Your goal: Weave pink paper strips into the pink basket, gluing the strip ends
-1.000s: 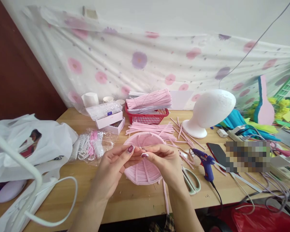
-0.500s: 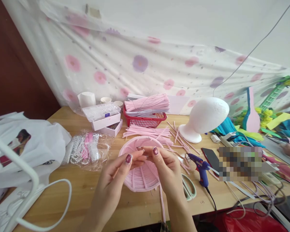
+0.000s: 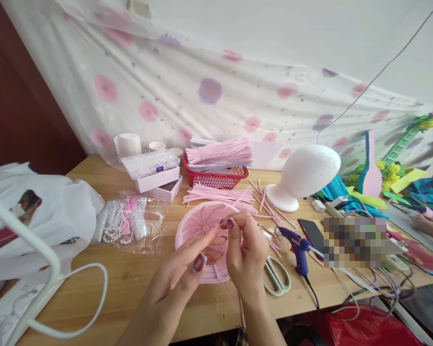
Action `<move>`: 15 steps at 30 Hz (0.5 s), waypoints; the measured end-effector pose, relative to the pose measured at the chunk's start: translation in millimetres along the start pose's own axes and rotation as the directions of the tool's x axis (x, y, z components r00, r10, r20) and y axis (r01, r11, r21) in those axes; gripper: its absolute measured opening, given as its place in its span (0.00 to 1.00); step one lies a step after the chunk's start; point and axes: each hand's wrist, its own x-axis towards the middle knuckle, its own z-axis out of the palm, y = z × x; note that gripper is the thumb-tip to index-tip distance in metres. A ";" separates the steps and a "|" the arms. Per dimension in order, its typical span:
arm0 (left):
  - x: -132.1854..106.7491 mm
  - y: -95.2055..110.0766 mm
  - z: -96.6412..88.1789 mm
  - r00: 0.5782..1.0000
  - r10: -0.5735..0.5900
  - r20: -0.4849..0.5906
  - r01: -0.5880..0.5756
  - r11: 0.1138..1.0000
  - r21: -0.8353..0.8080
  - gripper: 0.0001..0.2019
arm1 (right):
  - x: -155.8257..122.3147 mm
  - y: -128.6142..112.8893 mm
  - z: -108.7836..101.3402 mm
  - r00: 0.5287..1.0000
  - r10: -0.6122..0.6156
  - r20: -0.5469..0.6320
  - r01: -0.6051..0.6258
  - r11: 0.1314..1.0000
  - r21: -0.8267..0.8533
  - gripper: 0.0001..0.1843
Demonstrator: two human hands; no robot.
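Observation:
A round, hollow pink piece (image 3: 187,226), ribbed and covered in thin strips, rests on the table below my hands. Over it is my left hand (image 3: 187,269), its fingers stretched out and its thumb apart, with the fingertips close to the other hand. My right hand (image 3: 247,250) has its thumb pressed against the curled index finger; anything in that pinch is too small or hidden to make out. Green-handled scissors (image 3: 277,276) lie just right of my right wrist. Pink fuzzy strips (image 3: 220,194) are piled behind the round piece.
A red basket (image 3: 216,180) holds bundled strips. A white foam head (image 3: 306,173) stands right of it. Nearby lie a blue glue gun (image 3: 299,247), a phone (image 3: 312,235), and bagged bead strings (image 3: 126,221). A white lamp arm (image 3: 32,240) crosses the left. Another person's hand (image 3: 431,226) works at far right.
My right hand has curled into a tighter pinch. My left hand has shifted slightly right and lower, its thumb dropping away from its fingers. The other person's hand has moved further into view.

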 end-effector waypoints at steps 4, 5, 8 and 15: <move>3.6 -7.6 -8.2 0.998 -0.053 0.019 0.055 0.991 -0.125 0.28 | 1.9 3.4 -1.9 0.977 0.211 -0.027 -0.201 0.956 0.213 0.14; 4.5 -8.2 -9.4 0.999 -0.049 0.005 0.050 0.989 -0.137 0.28 | 2.8 3.1 -2.5 0.960 0.279 -0.006 -0.265 0.916 0.302 0.16; 6.8 -6.9 -11.9 0.982 0.079 -0.174 -0.076 0.997 0.027 0.21 | 5.3 1.7 -3.5 0.894 0.441 0.081 -0.417 0.750 0.514 0.18; 23.8 0.5 -11.3 0.787 0.598 -0.153 -0.449 0.725 0.522 0.14 | 6.2 -1.7 -5.1 0.804 0.539 0.251 -0.556 0.534 0.637 0.18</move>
